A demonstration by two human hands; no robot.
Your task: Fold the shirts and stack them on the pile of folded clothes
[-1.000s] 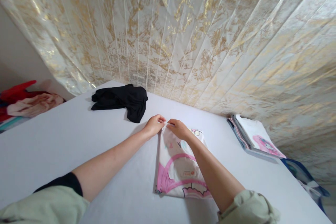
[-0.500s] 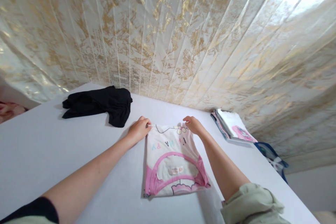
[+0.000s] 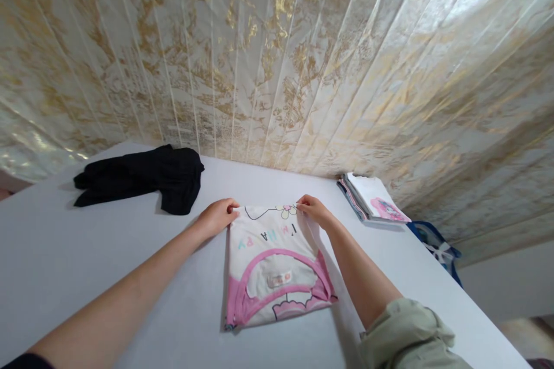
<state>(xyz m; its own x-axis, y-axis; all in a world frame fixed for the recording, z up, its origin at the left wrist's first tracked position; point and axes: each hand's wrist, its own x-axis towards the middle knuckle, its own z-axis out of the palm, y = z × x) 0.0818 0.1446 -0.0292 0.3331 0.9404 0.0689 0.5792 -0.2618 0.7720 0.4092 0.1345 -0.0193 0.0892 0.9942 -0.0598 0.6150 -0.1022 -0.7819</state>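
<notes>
A folded white T-shirt [image 3: 268,242] with pink trim and printed letters lies on the white table, its neckline toward me. At its far left corner, my left hand [image 3: 219,216] pinches the fabric between thumb and fingers. My right hand [image 3: 315,210] grips the far right corner, beside the printed flower. The shirt's far edge runs straight between the two hands. Part of the right side sits close to my right forearm.
A black garment [image 3: 142,179] lies at the back left of the table [image 3: 164,277]. Toward the back right is a stack of folded clothes [image 3: 372,199], with a blue-edged item [image 3: 437,248] beside it at the table's edge. A gold-patterned curtain [image 3: 259,69] hangs behind.
My right hand's fingers have closed on the shirt's far right corner. The left hand keeps its pinch. The whole view has shifted slightly, so things appear further left.
</notes>
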